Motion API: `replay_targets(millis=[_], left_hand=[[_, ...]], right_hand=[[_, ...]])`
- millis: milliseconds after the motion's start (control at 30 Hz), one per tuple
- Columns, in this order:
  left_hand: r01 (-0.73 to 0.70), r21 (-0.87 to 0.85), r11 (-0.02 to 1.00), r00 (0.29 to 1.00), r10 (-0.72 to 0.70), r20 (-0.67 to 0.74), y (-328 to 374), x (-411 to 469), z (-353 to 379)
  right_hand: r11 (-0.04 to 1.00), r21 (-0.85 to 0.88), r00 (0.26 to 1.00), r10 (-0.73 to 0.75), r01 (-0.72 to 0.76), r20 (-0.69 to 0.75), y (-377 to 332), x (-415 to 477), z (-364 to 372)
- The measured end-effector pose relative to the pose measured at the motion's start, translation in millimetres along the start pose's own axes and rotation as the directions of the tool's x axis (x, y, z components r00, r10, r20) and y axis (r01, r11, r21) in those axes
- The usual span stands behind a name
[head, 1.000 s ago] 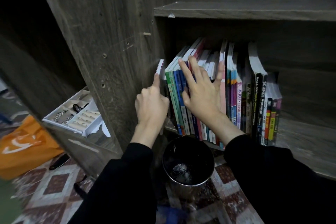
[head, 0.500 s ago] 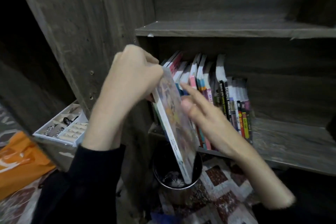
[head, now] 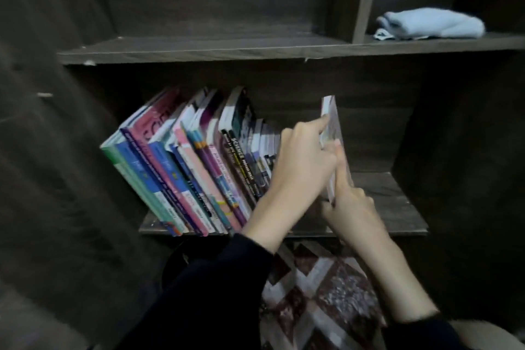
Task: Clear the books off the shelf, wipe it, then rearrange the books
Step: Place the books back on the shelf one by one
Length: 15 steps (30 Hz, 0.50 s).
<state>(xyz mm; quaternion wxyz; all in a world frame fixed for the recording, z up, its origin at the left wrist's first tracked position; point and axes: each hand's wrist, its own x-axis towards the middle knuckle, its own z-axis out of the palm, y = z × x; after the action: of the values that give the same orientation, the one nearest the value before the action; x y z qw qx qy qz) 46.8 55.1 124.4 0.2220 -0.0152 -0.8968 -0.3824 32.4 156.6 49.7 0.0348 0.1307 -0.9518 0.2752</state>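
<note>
Shelf (head: 393, 206), dark wood, bears leaning books (head: 181, 173); patterned floor (head: 326, 293) below.

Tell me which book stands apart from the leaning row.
The thin book at the right, gripped by the left hand and right hand; it stands nearly upright, separate from the row of books leaning left.
</note>
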Motion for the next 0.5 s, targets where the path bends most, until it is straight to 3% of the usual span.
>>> replay_targets(millis=[133, 267, 333, 400, 500], left_hand=[[-0.025, 0.045, 0.999, 0.999, 0.023, 0.035, -31, 29, 42], [-0.073, 0.21, 0.975, 0.991, 0.048, 0.122, -60, 50, 57], [-0.111, 0.446, 0.888, 0.983, 0.032, 0.18, -71, 55, 62], [-0.117, 0.678, 0.725, 0.977, -0.037, 0.208, -81, 57, 64], [-0.077, 0.786, 0.613, 0.983, -0.085, 0.162, -105, 58, 65]], right_hand=[[0.99, 0.137, 0.989, -0.007, 0.027, -0.145, 29, 63, 48], [0.972, 0.231, 0.993, -0.014, 0.041, -0.114, 42, 106, 84], [0.96, 0.277, 0.998, -0.03, 0.044, -0.052, 50, 117, 101], [0.922, 0.387, 0.999, -0.045, 0.03, 0.03, 64, 121, 117], [0.743, 0.666, 0.973, -0.102, -0.065, 0.209, 81, 116, 129]])
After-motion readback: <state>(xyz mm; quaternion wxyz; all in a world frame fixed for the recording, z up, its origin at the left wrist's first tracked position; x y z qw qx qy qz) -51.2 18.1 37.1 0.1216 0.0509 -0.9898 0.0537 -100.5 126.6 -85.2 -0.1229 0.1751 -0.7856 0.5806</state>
